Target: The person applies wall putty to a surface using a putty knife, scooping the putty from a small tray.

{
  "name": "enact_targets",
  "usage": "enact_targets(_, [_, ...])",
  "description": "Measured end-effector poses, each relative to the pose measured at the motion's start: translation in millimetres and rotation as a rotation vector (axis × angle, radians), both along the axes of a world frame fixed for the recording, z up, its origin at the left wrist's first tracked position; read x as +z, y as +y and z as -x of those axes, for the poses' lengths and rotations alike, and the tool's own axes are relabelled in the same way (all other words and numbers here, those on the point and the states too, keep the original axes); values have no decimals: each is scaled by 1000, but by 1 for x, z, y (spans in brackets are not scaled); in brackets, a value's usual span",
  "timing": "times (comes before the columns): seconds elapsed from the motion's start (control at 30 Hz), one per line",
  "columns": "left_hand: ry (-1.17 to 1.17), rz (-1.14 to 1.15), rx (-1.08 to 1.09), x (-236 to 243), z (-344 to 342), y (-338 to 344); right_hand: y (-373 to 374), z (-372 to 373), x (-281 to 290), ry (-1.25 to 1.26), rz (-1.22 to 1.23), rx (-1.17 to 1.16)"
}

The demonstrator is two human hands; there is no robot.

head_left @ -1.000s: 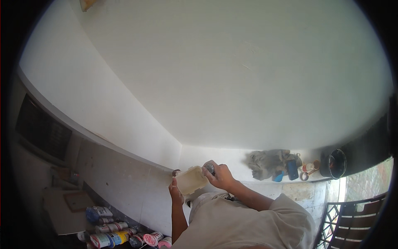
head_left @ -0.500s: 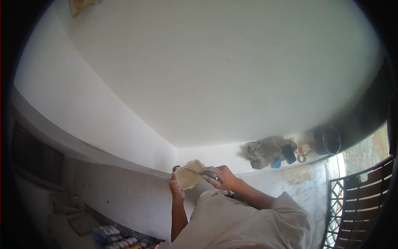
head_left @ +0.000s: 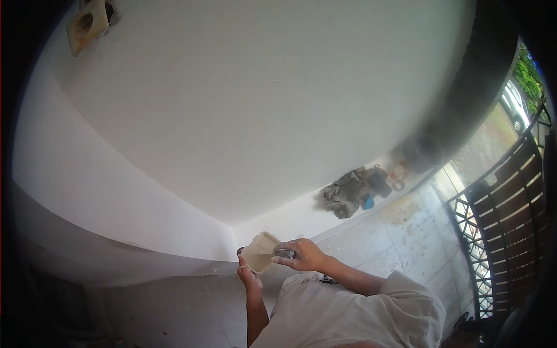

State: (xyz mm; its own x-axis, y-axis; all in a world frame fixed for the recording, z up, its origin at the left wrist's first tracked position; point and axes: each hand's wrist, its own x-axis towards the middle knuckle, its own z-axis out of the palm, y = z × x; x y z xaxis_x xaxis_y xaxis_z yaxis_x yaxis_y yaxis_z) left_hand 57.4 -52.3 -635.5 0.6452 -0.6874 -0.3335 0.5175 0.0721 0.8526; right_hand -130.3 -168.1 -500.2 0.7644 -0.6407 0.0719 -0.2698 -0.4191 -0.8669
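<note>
My left hand [head_left: 250,278] grips a shallow cream-coloured tub [head_left: 259,241] by its lower left side, fingers partly hidden behind it. A small dark round end [head_left: 240,251] pokes out by the tub's left edge; what it belongs to is hidden. In my right hand [head_left: 307,255] is a putty knife [head_left: 284,253] with a grey, smeared handle, its thin blade reaching into the tub. Pale smears mark both hands. A smooth pale wall [head_left: 249,127] stands in front of me.
A white ledge [head_left: 290,226] runs along the wall's foot, bearing a crumpled grey cloth [head_left: 343,196] and a blue item [head_left: 369,202]. A slatted gate [head_left: 510,214] stands at right. At upper left, a yellowed square fixture [head_left: 87,26] sits on the wall.
The view has turned, bringing the wall fixture and a car outside further into sight. The tub has tilted, and my right hand with the putty knife has shifted slightly down and left.
</note>
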Motion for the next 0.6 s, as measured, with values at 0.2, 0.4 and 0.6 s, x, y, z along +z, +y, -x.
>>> enact_targets(0.2, [28, -27, -50, 9, 3, 1, 32, 12, 0, 21, 17, -73])
enact_targets(0.4, [63, -121, -166, 6, -8, 4, 63, 27, 7, 23, 74, -86])
enact_targets(0.6, [95, -110, -198, 9, -16, 18, 90, 24, 5, -81, 100, -231])
